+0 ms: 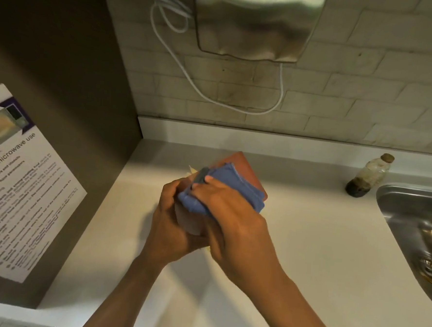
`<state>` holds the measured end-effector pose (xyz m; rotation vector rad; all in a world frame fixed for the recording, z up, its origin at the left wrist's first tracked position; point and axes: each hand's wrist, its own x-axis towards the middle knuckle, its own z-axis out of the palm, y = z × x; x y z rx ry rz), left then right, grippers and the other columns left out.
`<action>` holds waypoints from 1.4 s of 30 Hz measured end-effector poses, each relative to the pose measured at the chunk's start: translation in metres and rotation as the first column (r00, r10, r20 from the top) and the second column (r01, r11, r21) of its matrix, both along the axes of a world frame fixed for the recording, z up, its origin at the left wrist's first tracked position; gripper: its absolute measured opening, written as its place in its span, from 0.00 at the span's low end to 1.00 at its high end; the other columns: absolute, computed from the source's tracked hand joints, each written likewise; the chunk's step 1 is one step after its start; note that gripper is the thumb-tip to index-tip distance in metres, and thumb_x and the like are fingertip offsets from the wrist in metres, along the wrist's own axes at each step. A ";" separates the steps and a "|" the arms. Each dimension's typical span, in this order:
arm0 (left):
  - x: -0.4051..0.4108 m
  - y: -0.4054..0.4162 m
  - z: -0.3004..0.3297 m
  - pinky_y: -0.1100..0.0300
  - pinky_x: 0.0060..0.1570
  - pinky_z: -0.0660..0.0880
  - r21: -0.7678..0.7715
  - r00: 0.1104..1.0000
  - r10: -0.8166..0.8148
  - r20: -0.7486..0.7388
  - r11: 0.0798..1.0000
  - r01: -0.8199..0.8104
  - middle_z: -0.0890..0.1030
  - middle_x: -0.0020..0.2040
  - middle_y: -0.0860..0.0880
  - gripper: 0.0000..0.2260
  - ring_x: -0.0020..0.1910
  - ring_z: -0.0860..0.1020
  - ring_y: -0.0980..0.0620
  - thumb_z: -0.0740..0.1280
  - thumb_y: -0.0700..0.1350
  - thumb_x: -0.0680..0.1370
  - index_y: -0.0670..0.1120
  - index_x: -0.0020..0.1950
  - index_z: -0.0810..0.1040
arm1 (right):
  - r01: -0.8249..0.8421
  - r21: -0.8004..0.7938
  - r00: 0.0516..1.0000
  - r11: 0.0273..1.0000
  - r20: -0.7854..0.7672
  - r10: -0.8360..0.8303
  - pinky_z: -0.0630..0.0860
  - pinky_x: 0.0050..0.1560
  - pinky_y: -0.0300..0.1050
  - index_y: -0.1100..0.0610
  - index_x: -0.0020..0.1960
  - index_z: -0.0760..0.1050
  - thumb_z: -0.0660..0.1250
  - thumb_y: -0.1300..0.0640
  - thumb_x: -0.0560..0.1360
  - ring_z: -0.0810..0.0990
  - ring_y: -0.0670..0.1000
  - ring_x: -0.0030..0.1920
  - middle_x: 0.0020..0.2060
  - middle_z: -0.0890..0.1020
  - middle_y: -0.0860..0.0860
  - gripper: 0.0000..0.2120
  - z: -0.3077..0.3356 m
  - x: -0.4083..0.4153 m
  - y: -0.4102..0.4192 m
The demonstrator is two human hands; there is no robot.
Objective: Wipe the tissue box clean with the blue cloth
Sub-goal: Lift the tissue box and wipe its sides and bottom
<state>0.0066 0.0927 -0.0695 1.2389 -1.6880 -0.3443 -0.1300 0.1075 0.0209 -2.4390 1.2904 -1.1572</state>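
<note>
White counter (293, 244) runs from a brown side wall to a steel sink (409, 208), with pale tile behind and a metal dispenser (256, 21) hanging above, a white cord (189, 83) looping under it. Near the middle of the counter the reddish tissue box (244, 174) is held up off the surface, its long axis running from the person away toward the tile and a little right.

Left hand (173, 226) wraps the near end of the box from the left, fingers curled tight around it. Right hand (234, 220) presses the folded blue cloth (223, 186) onto the top face, fingers closed over the cloth. Most of the uncovered box lies beyond the right fingertips, so the next stroke probably wants to push away along that axis (the left hand bracing against it).

On the side wall a poster (23, 189) reads "for microwave use"; the smaller print is too blurred. A corked bottle (368, 177) by the sink shows no readable label.
</note>
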 end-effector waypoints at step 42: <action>0.022 -0.020 -0.014 0.60 0.64 0.75 -0.047 0.999 0.038 0.004 0.998 -0.037 0.74 0.70 0.51 0.48 0.67 0.76 0.53 0.83 0.58 0.59 0.56 0.75 0.63 | -0.058 -0.088 0.998 0.994 -0.024 0.056 0.76 0.60 0.46 0.58 0.60 0.81 0.69 0.64 0.76 0.79 0.50 0.56 0.55 0.83 0.52 0.12 0.026 0.000 -0.050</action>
